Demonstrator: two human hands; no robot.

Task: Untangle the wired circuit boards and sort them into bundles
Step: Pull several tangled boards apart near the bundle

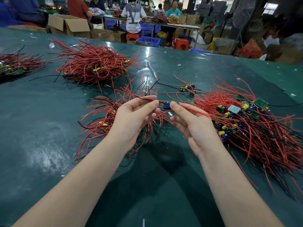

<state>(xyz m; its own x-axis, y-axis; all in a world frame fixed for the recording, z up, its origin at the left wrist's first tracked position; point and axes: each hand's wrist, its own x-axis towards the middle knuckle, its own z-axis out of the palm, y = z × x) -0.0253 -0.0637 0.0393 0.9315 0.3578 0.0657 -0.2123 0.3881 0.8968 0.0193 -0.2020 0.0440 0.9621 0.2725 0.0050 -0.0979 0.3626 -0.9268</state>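
Holding 1 wired board up over the green table, both palms up, approx mid-frame. Left hand pinches the board's red wire between thumb and forefinger, just left of the board; other fingers loosely curled, not on anything. Right hand pinches the board's right end w/ thumb and forefinger, a 2nd red wire running off to the right along the fingers toward the big pile; remaining fingers relaxed, apart. Board itself: small, green, blue component on it, sits between the 2 hands, off the table. Right of the hands: large tangled pile of boards + red/black wires, green boards and yellow/blue parts showing on top. Under/behind left hand: smaller spread of wired boards, wires fanned out. Farther back left: dense heap, wires splayed in all directions. Far left edge: another heap, partly cut off by frame. Few loose boards lying between the hands and the back heap, near the big pile. Background: other workers at tables, cardboard boxes, blue crates, orange stools.
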